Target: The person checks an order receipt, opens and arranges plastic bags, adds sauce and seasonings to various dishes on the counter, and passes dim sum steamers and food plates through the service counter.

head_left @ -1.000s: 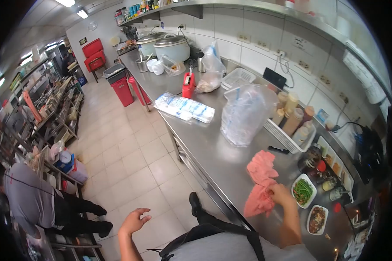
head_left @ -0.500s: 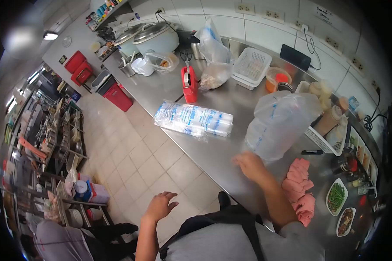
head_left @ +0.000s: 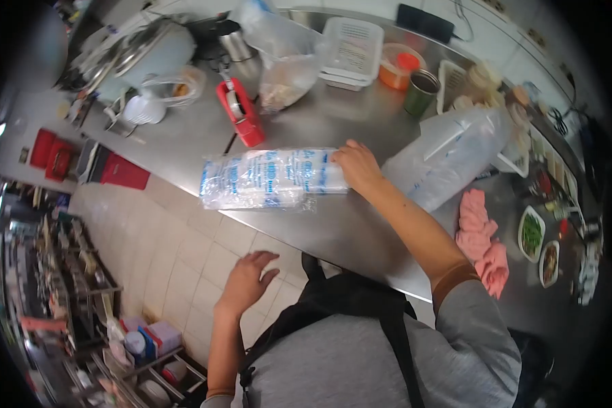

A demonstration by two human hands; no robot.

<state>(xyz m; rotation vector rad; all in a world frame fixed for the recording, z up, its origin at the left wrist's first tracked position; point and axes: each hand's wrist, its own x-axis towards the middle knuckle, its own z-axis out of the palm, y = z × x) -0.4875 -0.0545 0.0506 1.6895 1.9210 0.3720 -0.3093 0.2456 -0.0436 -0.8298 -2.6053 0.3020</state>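
A pack of clear plastic bags with blue print [head_left: 265,178] lies along the front edge of the steel counter. My right hand [head_left: 359,167] is at its right end, with the fingers bent over the corner; the thumb is mostly hidden. My left hand [head_left: 247,282] hangs in the air in front of the counter, fingers apart, holding nothing. To the right of my right hand stands a large translucent plastic bag [head_left: 449,153]. Behind the pack is a red tape dispenser [head_left: 242,115].
Along the back stand a filled plastic bag [head_left: 289,75], a white basket [head_left: 351,51], an orange tub [head_left: 392,71] and a metal cup [head_left: 421,95]. A pink cloth [head_left: 481,238] and a dish of green beans [head_left: 531,233] lie at right. A red bin [head_left: 124,169] stands on the floor.
My right hand has moved from beside the large bag to the end of the plastic bag pack. My left hand stays raised and open. The view has shifted.
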